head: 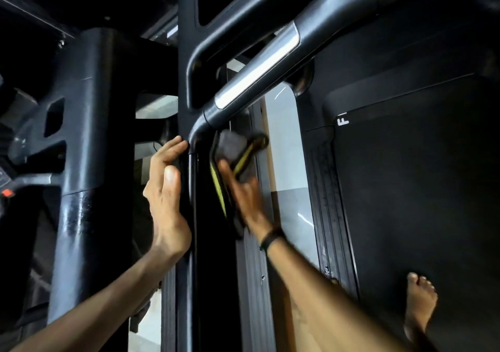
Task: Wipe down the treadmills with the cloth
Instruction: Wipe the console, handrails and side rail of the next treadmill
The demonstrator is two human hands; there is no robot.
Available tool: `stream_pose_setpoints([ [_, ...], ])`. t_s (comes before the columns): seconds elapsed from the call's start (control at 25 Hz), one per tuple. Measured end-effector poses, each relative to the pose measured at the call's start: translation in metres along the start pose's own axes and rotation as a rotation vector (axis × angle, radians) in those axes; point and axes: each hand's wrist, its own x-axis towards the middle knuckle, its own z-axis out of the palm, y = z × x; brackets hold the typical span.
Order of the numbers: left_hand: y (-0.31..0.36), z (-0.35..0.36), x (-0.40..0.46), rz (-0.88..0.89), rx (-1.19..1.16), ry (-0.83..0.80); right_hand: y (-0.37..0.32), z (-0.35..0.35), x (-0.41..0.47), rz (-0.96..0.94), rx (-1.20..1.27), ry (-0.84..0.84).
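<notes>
A black treadmill upright (186,54) runs down the middle of the view, with a grey handrail (254,75) bearing a shiny silver strip angling up to the right. My left hand (166,197) rests flat against the upright's left side, fingers straight and reaching the bend of the rail. My right hand (244,197), motion-blurred, holds a grey cloth with yellow edging (230,148) against the upright's right face just below the handrail. The treadmill belt (419,189) lies dark at the right.
A second treadmill's black column (81,135) stands close on the left. A ribbed side rail (324,202) borders the belt. My bare foot (419,303) stands on the belt at the lower right. Pale floor shows between the machines.
</notes>
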Motion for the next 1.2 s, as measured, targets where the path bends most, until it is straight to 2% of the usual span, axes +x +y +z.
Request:
stream_pose_setpoints([
  [0.04,-0.001,-0.001,-0.001,0.017,0.011,0.002,0.01,-0.001,-0.04,0.02,0.063,-0.019],
  [0.08,-0.002,-0.001,-0.001,0.036,0.014,0.004,0.013,0.001,-0.084,-0.056,0.01,-0.001],
  [0.16,-0.002,0.0,-0.001,0.007,-0.012,0.014,0.017,0.018,-0.13,-0.327,-0.169,0.16],
  [0.24,0.0,-0.001,-0.001,-0.041,-0.05,0.026,-0.004,0.018,-0.095,-0.426,-0.345,0.04],
  [0.28,0.001,-0.001,0.0,-0.027,-0.033,0.035,-0.005,0.016,-0.079,-0.404,-0.349,-0.01],
  [0.32,0.0,0.0,0.0,-0.004,-0.004,0.03,-0.005,0.012,-0.051,-0.286,-0.245,0.004],
  [0.4,0.001,0.002,-0.001,0.011,0.033,0.015,0.006,0.0,-0.021,0.127,0.078,0.028],
  [0.44,0.001,0.001,-0.002,0.017,0.039,0.025,0.025,-0.001,-0.025,0.263,0.149,0.076],
  [0.48,-0.002,0.001,-0.003,0.035,0.037,0.043,0.038,-0.002,-0.046,0.315,0.096,0.097],
  [0.52,-0.003,0.001,-0.004,0.044,0.035,0.055,0.035,0.001,-0.079,0.32,-0.12,0.128],
  [0.56,-0.005,0.0,-0.004,0.035,0.03,0.054,0.029,0.006,-0.105,0.225,-0.323,0.156],
  [0.64,-0.003,0.001,-0.001,-0.007,-0.012,0.039,0.011,0.019,-0.109,-0.152,-0.501,0.213],
  [0.68,-0.002,0.0,-0.002,-0.031,-0.043,0.042,-0.005,0.024,-0.096,-0.237,-0.506,0.204],
  [0.76,-0.001,0.0,-0.002,-0.015,0.003,0.062,-0.026,0.022,-0.053,-0.167,-0.395,0.097],
  [0.84,-0.002,0.001,-0.002,-0.022,0.052,0.029,-0.015,0.008,-0.024,0.195,-0.159,0.043],
  [0.92,0.0,0.001,-0.002,-0.032,0.01,0.072,0.011,0.001,-0.06,0.341,-0.167,0.068],
  [1.0,0.0,0.002,-0.001,-0.043,-0.043,0.088,0.015,0.012,-0.115,0.206,-0.441,0.127],
  [1.08,0.001,0.003,-0.001,-0.05,-0.085,0.065,0.013,0.021,-0.129,-0.051,-0.608,0.161],
  [1.16,0.001,0.002,-0.003,-0.05,-0.121,0.087,-0.003,0.026,-0.09,-0.184,-0.432,0.128],
  [1.2,0.001,0.0,-0.004,-0.039,-0.106,0.097,-0.018,0.023,-0.066,-0.175,-0.371,0.099],
])
